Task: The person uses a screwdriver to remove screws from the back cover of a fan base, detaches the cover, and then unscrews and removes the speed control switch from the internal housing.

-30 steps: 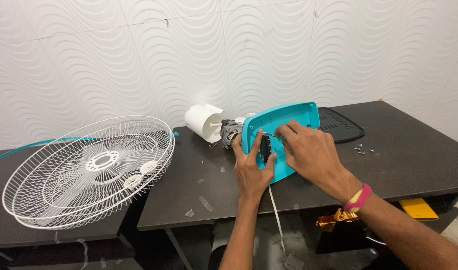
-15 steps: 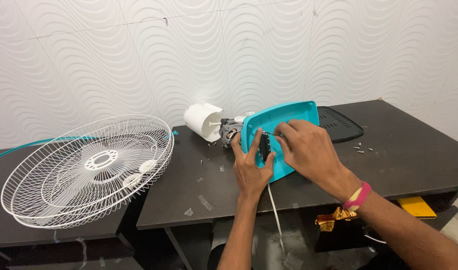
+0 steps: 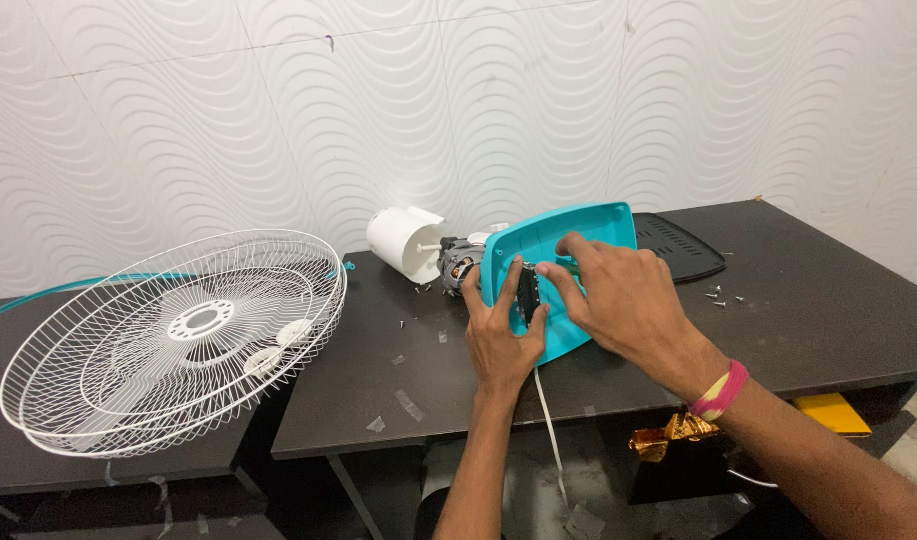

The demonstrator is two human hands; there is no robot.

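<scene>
A teal plastic fan base panel (image 3: 538, 240) stands tilted on the dark table (image 3: 398, 350). A small black part (image 3: 527, 292) sits on its face. My left hand (image 3: 500, 335) grips the panel's lower left edge, thumb beside the black part. My right hand (image 3: 618, 295) rests on the panel's face, its fingertips pinching a small thing at the black part; what it pinches is hidden. Behind the panel lie the fan motor (image 3: 460, 262) and a white motor housing (image 3: 406, 241). A white cord (image 3: 548, 420) hangs from the panel over the table's front edge.
A white wire fan guard (image 3: 178, 335) lies at the left across two tables. A black grille cover (image 3: 678, 245) lies behind the panel on the right. Loose screws (image 3: 720, 296) and tape scraps (image 3: 410, 404) dot the tabletop. A yellow thing (image 3: 833, 412) and gold foil (image 3: 673, 435) sit below.
Both hands stay on the teal panel; my right fingers shift slightly at the black part. Nothing else has moved.
</scene>
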